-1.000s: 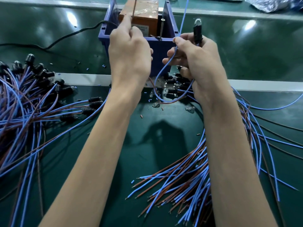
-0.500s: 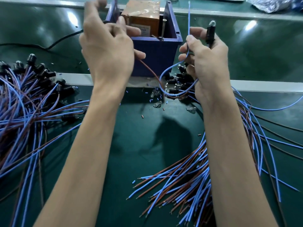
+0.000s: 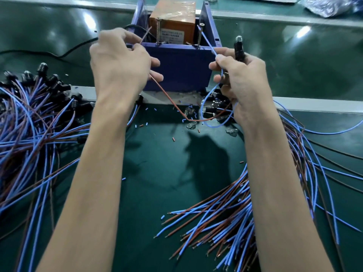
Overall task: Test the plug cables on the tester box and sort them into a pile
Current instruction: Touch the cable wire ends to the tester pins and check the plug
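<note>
Head: tester box [image 3: 172, 22] in blue bin [image 3: 180, 65]; left hand [image 3: 119, 63] pinches brown wire [image 3: 167, 95], right hand [image 3: 243, 79] grips plug [image 3: 238, 50].

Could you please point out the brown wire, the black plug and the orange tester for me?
brown wire [image 3: 166, 95]: head view, slack middle span
black plug [image 3: 239, 51]: head view, body below the clear tip
orange tester [image 3: 172, 14]: head view, taped top face

Green counter [image 3: 157, 183] is carrying my tester and cables.
The blue tester box [image 3: 176, 71] is sitting just behind the metal strip [image 3: 314, 104] crossing the counter. A pile of plug cables [image 3: 29, 124] is sprawling at my left, a second heap of cables [image 3: 225, 222] is fanning out at my right, and snipped insulation bits [image 3: 137, 125] are lying scattered between.
</note>
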`<state>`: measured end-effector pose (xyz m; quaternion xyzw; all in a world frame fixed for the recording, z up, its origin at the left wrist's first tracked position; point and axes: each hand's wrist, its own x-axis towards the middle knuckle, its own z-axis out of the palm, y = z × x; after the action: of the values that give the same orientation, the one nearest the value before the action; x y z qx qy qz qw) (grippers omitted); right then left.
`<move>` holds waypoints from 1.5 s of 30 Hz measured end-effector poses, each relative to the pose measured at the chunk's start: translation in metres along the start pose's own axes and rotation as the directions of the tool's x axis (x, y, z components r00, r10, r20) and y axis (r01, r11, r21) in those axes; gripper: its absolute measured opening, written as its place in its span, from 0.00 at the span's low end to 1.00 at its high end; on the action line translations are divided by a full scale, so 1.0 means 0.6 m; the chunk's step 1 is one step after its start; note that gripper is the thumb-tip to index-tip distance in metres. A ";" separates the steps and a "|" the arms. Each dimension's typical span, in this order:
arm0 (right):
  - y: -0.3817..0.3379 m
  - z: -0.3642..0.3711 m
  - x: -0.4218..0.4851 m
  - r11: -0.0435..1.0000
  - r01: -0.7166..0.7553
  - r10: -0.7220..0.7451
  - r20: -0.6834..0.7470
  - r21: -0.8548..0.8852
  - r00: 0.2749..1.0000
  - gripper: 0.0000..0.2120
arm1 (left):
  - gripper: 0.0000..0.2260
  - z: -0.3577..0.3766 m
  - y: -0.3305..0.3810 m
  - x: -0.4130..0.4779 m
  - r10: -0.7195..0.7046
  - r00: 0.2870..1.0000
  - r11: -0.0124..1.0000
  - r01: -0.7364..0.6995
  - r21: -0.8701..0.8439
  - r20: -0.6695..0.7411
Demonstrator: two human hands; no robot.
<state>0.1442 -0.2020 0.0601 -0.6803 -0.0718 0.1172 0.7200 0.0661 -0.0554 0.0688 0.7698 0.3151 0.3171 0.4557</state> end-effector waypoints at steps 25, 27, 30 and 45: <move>-0.001 -0.010 0.005 0.995 0.023 -0.026 0.033 0.097 0.999 0.10 | 0.15 -0.023 0.016 -0.002 -0.021 0.993 0.994 0.008 0.111 0.112; -0.003 -0.010 0.004 0.994 0.020 -0.025 0.039 0.105 0.999 0.10 | 0.15 -0.023 0.018 -0.003 -0.023 0.991 0.994 0.009 0.108 0.129; -0.004 -0.010 0.003 0.994 0.021 -0.026 0.048 0.106 0.999 0.09 | 0.15 -0.023 0.018 -0.003 -0.016 0.989 0.995 0.000 0.105 0.148; -0.006 -0.010 0.001 0.993 0.022 -0.033 0.090 0.119 0.995 0.16 | 0.15 -0.022 0.013 -0.002 0.015 0.983 0.991 -0.039 0.128 0.184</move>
<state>0.1466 -0.2075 0.0635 -0.6295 -0.1071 0.1424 0.7563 0.0568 -0.0528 0.0806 0.8282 0.2815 0.2299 0.4267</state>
